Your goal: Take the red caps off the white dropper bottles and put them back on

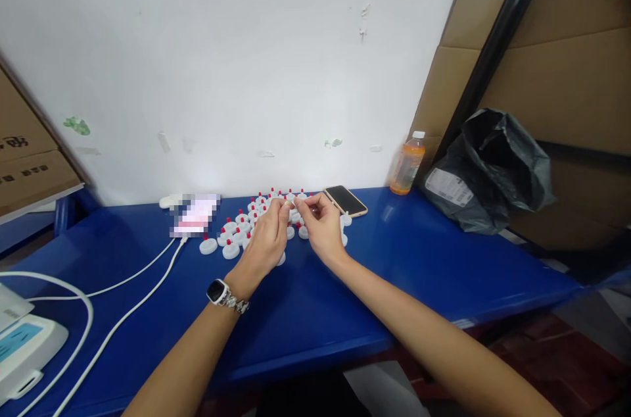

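Both hands meet over a cluster of white round caps with red tips [231, 249] on the blue table [315, 312]. My left hand [269, 233] is closed in a pinch, and a watch [215, 291] circles that wrist. Pinched too, my right hand [323, 226] has its fingertips close against the left ones. Whatever lies between the fingertips is small, pale and mostly covered, so its kind cannot be made out. Beside the right hand sits a white cap [346, 219] without a visible red tip. Parts of the cluster are hidden behind the hands.
A dark-screened phone [346, 200] lies behind the right hand. Left of the caps is a lit phone [197, 215] with a white cable [142, 305]. A white device [32, 351] stands at the left, an orange drink bottle [408, 164] and grey plastic bag [486, 173] at the right.
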Tool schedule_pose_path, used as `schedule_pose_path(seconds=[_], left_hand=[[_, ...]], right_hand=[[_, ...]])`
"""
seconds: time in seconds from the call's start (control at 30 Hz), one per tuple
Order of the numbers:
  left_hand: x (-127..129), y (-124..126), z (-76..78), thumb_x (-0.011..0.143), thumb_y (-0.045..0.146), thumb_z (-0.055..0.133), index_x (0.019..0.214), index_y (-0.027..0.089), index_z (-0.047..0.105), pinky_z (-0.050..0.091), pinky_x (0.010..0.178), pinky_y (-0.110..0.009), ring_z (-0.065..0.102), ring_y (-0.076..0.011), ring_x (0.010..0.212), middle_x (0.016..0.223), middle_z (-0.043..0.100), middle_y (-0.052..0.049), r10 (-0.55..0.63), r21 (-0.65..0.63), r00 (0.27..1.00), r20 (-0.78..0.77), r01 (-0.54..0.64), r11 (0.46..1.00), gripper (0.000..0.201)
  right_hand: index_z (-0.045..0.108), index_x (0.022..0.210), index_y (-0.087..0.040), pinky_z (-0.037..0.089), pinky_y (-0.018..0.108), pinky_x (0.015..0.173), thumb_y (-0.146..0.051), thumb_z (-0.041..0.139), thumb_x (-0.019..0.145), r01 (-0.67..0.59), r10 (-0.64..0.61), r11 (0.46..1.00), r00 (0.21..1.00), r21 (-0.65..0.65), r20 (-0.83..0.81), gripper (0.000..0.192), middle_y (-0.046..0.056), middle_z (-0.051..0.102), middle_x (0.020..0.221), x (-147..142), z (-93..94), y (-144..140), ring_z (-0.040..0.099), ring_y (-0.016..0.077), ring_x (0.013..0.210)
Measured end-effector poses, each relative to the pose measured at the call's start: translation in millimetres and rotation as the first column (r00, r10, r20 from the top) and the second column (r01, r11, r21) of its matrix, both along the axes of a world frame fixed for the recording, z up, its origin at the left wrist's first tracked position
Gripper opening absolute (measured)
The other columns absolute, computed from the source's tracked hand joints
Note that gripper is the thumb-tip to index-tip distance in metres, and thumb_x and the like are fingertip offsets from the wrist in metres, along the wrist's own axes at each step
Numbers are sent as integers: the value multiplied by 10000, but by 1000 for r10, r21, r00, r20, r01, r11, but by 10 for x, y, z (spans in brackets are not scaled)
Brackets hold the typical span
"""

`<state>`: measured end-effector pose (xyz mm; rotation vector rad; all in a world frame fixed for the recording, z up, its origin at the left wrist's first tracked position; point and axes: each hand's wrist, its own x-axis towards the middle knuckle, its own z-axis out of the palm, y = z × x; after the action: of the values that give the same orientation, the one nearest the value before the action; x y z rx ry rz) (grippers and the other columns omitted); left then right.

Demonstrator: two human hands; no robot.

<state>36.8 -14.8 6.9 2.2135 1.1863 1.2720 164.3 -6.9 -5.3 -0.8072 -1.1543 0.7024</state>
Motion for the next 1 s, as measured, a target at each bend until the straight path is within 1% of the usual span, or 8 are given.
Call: schedule_pose_path(seconds=[0.1,0.2,0.4,0.53,0.67,0.83,0.9,1.0], left_hand=[[16,-18,-4,1060,410,250,1040,207,498,375,635,-293,487,-144,620,704,492,28,8,4,1000,24,-8,1000,321],[8,-38,5,1061,421,241,1087,208,512,383,646,-293,486,-144,622,697,490,29,6,-5,999,43,-6,1000,345],[64,-64,13,1059,441,222,1033,203,527,397,640,-300,509,-153,639,734,535,6,-15,-30,996,85,17,999,388],[189,-65,0,1054,457,209,998,189,548,455,730,-322,585,-181,782,876,614,-54,12,-11,979,201,-10,1000,436],[269,-28,-33,1044,499,208,1045,175,580,490,847,-351,629,-211,951,1006,653,-100,10,-46,954,299,4,999,494],[292,14,-78,1021,574,213,1106,174,591,504,861,-353,633,-214,974,1047,651,-102,10,-113,922,388,36,993,557],[269,26,-75,1011,600,206,1126,176,598,505,833,-350,629,-214,944,1011,648,-94,-1,-125,926,377,52,991,589],[186,56,-35,1010,603,209,1176,194,587,498,805,-352,616,-203,850,910,635,-62,-22,-151,964,264,64,987,581]], right_hand=[[535,761,-204,382,245,539,-486,718,801,-12,12,1000,999,9,-45,338,-45,556,624,24,2,-22,469,103,550],[503,744,-208,387,242,537,-476,727,801,-76,76,997,994,4,-79,353,-49,565,591,53,6,-29,487,101,528],[458,703,-213,351,231,505,-468,775,747,-230,223,973,960,-24,-169,409,-69,539,521,43,35,-83,447,82,471],[454,691,-213,341,228,494,-446,785,743,-214,209,977,954,0,-214,408,-66,545,541,32,86,-112,441,77,475],[460,689,-215,354,235,488,-460,779,750,-176,176,984,968,14,-180,406,-63,536,567,35,116,-116,448,83,486],[461,678,-214,388,241,514,-495,776,744,-147,149,989,983,27,-107,427,-51,550,586,20,138,-141,472,91,509],[464,681,-215,393,244,517,-507,766,751,-156,157,988,986,17,-62,425,-50,549,571,54,152,-134,480,96,507],[487,688,-212,375,244,501,-515,738,768,-174,174,985,983,-11,60,402,-51,539,534,213,176,-19,471,99,481]])
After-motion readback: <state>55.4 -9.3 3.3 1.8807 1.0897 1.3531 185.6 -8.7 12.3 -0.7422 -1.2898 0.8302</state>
